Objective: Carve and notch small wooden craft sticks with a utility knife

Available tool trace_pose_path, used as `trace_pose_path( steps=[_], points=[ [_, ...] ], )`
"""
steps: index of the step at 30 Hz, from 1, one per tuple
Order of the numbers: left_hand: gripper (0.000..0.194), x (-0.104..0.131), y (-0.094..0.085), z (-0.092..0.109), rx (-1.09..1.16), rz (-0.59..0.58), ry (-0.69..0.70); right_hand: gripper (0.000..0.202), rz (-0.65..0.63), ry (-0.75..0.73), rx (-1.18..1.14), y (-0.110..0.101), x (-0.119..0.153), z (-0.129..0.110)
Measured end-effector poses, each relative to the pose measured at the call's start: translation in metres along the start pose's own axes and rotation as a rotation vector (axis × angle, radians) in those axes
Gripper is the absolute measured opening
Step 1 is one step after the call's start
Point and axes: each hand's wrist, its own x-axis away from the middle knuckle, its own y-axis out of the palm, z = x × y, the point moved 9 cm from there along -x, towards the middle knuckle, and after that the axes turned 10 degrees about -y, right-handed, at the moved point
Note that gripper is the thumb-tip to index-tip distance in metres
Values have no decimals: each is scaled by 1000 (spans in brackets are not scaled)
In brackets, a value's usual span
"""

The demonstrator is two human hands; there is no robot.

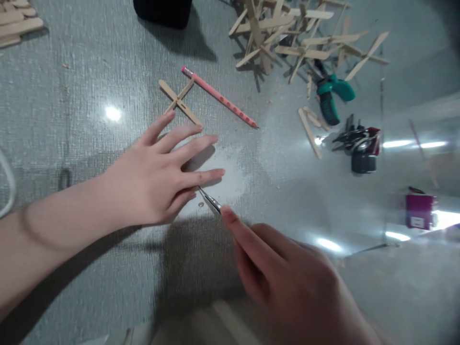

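My left hand (154, 172) lies palm down with its fingers spread, over a pale patch of the table. Its fingertips reach the lower end of a cross of two wooden sticks (178, 99). A slim metal tool (212, 200) is gripped in my right hand (283, 273), its tip beside the left hand's index finger near the thumb. Just below that tip, a small brown bit (201, 204) rests on the surface. Above the left hand, a pink pencil (224, 100) slants down to the right, its eraser end near the cross.
Crossed wooden sticks (266, 28) are heaped at the top right, above green-handled pliers (328, 98). Farther right are a cluster of small dark items (359, 143) and a purple box (419, 211). A black object (163, 10) stands at the top; more sticks (17, 26) lie top left.
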Motion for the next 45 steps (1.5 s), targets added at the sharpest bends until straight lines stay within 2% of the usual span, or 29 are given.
trace_pose_path(
  steps=[4,10,17,24,36,45],
  points=[
    [40,0,-3,0,35,79,38,38,9,-11,31,-4,-3,-1],
    [41,1,0,-4,4,103,11,37,15,-38,111,-1,3,-2],
    [40,1,4,-6,-30,82,44,37,17,-34,115,13,10,-2],
    [40,2,5,-8,-37,81,46,40,23,51,52,10,10,11],
    [40,1,8,-8,-9,83,52,44,6,58,22,16,5,11],
    [41,0,9,-9,-45,91,26,41,18,-36,155,5,-6,-3]
  ],
)
